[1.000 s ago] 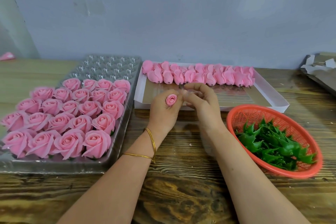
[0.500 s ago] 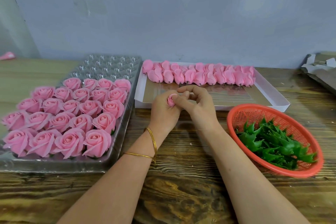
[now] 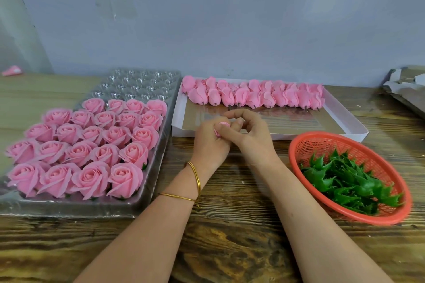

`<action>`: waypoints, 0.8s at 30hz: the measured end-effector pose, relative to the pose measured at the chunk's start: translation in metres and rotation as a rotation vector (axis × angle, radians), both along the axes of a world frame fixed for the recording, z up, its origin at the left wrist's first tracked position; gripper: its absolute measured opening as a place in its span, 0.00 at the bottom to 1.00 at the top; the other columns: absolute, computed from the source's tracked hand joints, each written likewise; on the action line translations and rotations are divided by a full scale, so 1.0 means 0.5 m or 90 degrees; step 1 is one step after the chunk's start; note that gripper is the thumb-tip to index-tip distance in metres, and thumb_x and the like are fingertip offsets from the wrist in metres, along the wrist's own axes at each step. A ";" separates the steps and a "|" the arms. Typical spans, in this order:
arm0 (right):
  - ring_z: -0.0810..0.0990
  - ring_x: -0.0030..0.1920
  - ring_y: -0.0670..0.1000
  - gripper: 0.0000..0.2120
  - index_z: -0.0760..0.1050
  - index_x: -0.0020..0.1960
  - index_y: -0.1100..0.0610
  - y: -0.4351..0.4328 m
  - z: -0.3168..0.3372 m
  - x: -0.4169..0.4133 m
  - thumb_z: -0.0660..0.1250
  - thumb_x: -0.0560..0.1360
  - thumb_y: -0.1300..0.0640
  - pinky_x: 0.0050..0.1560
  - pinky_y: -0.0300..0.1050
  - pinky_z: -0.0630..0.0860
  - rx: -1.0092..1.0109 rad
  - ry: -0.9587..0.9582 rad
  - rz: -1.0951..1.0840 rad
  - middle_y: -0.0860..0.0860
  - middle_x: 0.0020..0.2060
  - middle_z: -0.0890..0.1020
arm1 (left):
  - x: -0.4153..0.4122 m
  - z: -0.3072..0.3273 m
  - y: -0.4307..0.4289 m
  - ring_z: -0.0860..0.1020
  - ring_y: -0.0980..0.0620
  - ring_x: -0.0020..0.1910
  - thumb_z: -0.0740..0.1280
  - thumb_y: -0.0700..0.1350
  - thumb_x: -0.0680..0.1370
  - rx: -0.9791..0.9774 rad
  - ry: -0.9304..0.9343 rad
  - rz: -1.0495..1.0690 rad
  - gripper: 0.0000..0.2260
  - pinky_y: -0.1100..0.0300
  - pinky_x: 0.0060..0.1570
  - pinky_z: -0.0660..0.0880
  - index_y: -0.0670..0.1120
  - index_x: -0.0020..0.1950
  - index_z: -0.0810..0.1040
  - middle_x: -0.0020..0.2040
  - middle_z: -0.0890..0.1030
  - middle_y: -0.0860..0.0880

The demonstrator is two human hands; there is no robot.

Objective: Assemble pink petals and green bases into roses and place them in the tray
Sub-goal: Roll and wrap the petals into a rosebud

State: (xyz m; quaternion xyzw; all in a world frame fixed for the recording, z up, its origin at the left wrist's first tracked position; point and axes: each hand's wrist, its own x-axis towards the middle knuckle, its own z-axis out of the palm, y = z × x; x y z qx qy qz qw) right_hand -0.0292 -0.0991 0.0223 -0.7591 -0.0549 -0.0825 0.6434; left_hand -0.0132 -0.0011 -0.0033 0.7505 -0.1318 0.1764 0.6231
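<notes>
Hands meet over the desk [image 3: 230,248]: the left hand [image 3: 210,145] grips a pink rosebud [image 3: 222,125] in its curled fingers, while the right hand [image 3: 251,136], fingers bent, pinches at the bud's rim. The bud sits between the part-filled rose tray [image 3: 69,209] and the white box [image 3: 287,136] of petal bundles [image 3: 253,99]. Shaping it well likely means light, even fingertip pressure so the soft petals do not crease, before a green base [image 3: 322,179] comes from the orange basket [image 3: 377,219].

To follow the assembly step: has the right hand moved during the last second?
Yes. Against the white box, which stayed put, the right hand shifted slightly left; its thumb now partly covers the pink bud held by the left hand.
</notes>
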 end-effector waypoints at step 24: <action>0.80 0.39 0.50 0.14 0.76 0.53 0.63 0.004 -0.020 0.007 0.70 0.69 0.73 0.41 0.50 0.80 -0.033 -0.048 0.053 0.56 0.40 0.82 | -0.007 0.023 -0.001 0.81 0.54 0.38 0.73 0.51 0.73 -0.286 0.140 -0.082 0.08 0.60 0.38 0.78 0.51 0.35 0.82 0.35 0.82 0.50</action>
